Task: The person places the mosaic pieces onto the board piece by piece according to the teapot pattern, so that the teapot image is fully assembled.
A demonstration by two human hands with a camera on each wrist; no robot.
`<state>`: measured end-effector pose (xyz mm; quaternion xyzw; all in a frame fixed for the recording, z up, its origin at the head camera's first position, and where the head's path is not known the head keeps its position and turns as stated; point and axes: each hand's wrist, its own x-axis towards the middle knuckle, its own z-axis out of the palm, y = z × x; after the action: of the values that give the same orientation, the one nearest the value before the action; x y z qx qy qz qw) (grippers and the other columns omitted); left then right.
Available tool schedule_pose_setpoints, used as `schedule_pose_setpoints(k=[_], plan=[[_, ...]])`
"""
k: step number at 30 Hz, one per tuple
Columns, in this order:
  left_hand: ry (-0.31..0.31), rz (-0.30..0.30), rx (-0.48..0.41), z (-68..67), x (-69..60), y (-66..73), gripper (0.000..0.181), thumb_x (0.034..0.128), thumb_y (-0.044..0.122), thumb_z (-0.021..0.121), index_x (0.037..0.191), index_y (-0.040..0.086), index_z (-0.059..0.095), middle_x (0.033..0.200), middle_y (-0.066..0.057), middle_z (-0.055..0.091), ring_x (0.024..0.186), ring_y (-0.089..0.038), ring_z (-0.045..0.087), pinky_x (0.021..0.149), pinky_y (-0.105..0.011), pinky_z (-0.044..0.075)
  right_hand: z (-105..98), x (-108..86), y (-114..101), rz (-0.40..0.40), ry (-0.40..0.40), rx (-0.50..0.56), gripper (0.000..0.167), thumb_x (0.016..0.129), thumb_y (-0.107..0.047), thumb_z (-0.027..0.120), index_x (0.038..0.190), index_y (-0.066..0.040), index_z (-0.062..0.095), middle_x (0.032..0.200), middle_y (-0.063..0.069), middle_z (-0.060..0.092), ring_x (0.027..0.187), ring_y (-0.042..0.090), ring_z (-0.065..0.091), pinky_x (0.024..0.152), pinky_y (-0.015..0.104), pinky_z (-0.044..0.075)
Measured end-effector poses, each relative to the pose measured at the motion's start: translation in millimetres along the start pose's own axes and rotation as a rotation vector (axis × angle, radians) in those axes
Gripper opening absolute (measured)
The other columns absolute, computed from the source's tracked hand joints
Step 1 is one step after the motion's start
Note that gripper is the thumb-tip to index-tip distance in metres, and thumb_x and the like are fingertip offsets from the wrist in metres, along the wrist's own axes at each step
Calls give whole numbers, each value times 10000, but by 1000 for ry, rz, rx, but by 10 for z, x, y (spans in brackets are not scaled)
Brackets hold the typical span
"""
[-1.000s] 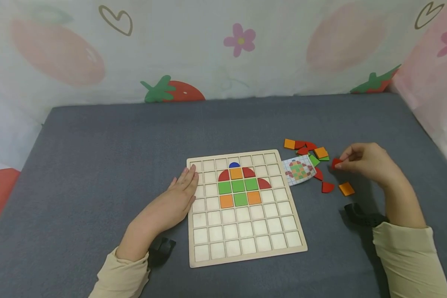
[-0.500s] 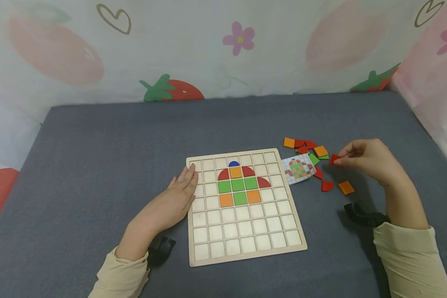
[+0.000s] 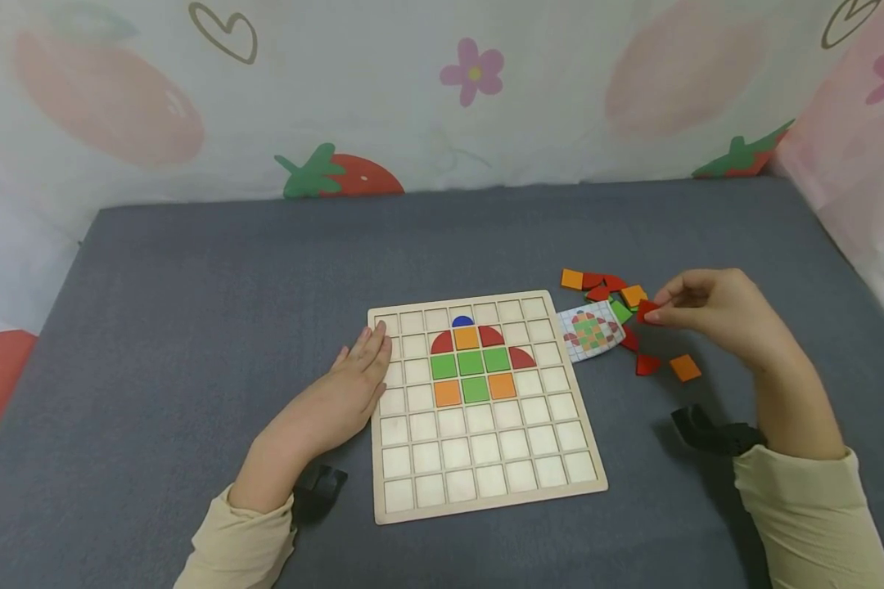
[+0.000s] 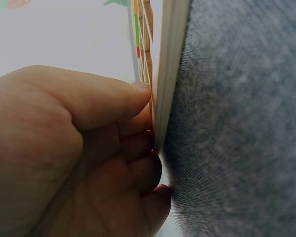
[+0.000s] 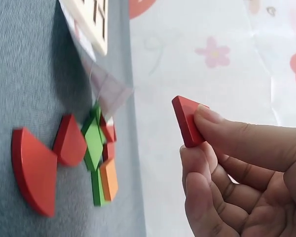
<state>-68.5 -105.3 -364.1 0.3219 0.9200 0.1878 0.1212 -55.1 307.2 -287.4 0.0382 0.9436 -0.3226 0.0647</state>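
Bench [image 3: 228, 278]: grey cloth top; carries board, tiles & card. Backdrop [image 3: 376, 98]: pale fabric w/ strawberry & flower prints, along far edge of bench. Board [image 3: 479, 450]: wooden, gridded, flat on bench, approx. ctr., slightly rotated. L hand [image 3: 342, 398]: grip spread, fingers extended & resting on L edge of board; thumb tip at rim per L wrist view. R hand [image 3: 722, 315]: grip pinching held tile [image 5: 186, 118] btwn thumb & fingers. Pile [image 3: 615, 284]: red, orange & green tiles, partly overlapping, on bench R of board's upper corner. Card [image 3: 592, 331]: printed w/ coloured pattern, at R edge of board; free end lifted off bench per R wrist view. Loose sq. [image 3: 685, 368]: orange, flat on bench, apart from pile, toward person. Green sqs. [image 3: 470, 362]: 4 off, seated in upper half of board, w/ 3 orange sqs. [image 3: 466, 337] & 3 red quarter-discs [image 3: 521, 357]. Held tile: red, raised clear of bench, nr. pile. Blue half-disc [image 3: 462, 321]: seated in board's top row, directly above an orange sq.
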Motion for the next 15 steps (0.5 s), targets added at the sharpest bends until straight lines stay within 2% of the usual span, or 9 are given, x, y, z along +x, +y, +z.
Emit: schedule_pose_setpoints(k=[9, 15], plan=[[0, 4, 6, -2, -3, 1, 516, 989, 83, 445, 1421, -129, 262, 1526, -247, 144, 1410, -362, 120, 1098, -517, 204, 99, -39, -168, -66, -20, 54, 226, 847, -160, 722, 959, 19, 643, 846, 65, 669, 754, 138, 642, 675, 218, 506], [-1, -1, -3, -4, -3, -1, 514, 988, 83, 445, 1422, -126, 264, 1527, -243, 143, 1410, -360, 120, 1100, -515, 201, 239, -34, -263, -111, -63, 96, 188, 830, -126, 734, 922, 14, 649, 824, 64, 652, 716, 142, 630, 631, 235, 506]])
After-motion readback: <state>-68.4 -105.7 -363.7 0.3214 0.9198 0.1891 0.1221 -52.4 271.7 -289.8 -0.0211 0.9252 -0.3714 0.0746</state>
